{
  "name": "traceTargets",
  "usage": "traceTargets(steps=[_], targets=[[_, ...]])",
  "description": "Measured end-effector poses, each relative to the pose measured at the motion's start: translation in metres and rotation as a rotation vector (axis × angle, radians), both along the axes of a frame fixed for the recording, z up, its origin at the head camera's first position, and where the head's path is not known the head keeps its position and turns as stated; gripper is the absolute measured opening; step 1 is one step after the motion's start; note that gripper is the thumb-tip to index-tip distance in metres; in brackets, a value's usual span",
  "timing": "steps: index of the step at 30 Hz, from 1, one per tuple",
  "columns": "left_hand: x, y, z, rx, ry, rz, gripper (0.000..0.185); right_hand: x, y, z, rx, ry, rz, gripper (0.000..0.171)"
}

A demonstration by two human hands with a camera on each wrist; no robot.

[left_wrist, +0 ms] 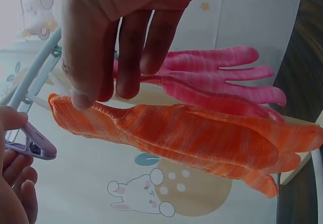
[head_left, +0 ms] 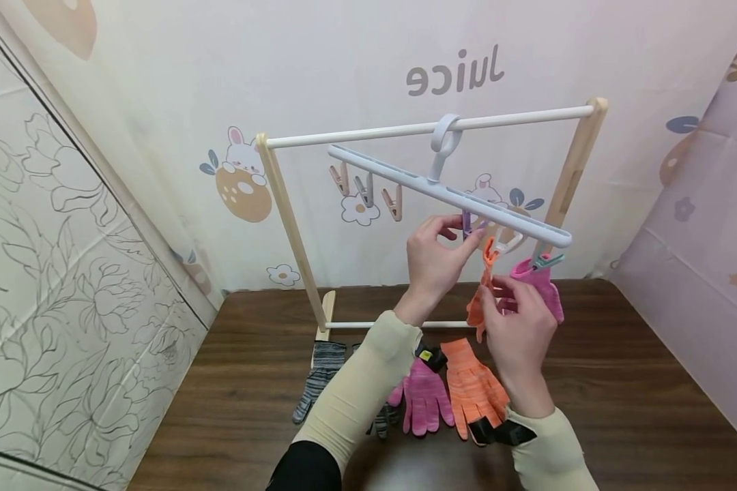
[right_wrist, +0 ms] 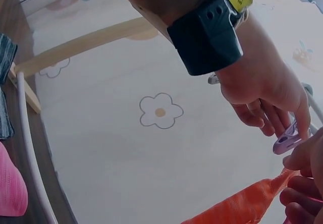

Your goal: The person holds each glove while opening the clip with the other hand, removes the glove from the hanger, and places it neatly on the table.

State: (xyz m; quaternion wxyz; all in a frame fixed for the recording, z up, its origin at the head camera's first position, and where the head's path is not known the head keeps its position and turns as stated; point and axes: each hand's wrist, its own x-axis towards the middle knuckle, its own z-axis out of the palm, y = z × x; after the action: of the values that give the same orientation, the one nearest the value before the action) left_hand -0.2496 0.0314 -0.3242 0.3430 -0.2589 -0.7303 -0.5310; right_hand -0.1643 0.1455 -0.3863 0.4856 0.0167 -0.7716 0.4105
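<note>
**Operator:** Orange glove is up in the air under the white clip hanger, well above the counter. My left hand has its fingers curled round the cuff end and pinches it; the glove's fingers hang down.

**Monitor:** And the other hand?

**Operator:** My right hand squeezes a purple clip on the hanger between thumb and fingertips, just beside the glove's cuff. So both hands are gripping something.

**Monitor:** Do the wrist views add anything?

**Operator:** The left wrist view shows the glove along its whole length with a pink glove right behind it, and the purple clip near the cuff but not touching it. The right wrist view shows the clip in the pinch, though I cannot tell there how wide its jaws stand. Only the head view shows the surroundings: the pink glove hangs from a teal clip, the hanger hooks over the wooden rack's rail, and a second orange glove, a second pink glove and a grey striped glove lie flat on the counter.
</note>
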Motion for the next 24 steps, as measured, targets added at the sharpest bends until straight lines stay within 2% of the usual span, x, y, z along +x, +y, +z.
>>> traceTargets(steps=[7,16,24], targets=[[-0.001,-0.001,0.000,0.004,0.007,0.002,0.026,-0.006,-0.001,0.001,-0.020,-0.020,0.001,0.028],[0.001,-0.002,0.000,0.008,0.006,-0.005,0.027,-0.012,-0.001,0.001,-0.035,-0.007,-0.050,0.025],[-0.001,-0.005,-0.004,0.003,-0.017,-0.001,0.030,-0.014,-0.003,-0.001,-0.065,0.008,-0.031,0.020]])
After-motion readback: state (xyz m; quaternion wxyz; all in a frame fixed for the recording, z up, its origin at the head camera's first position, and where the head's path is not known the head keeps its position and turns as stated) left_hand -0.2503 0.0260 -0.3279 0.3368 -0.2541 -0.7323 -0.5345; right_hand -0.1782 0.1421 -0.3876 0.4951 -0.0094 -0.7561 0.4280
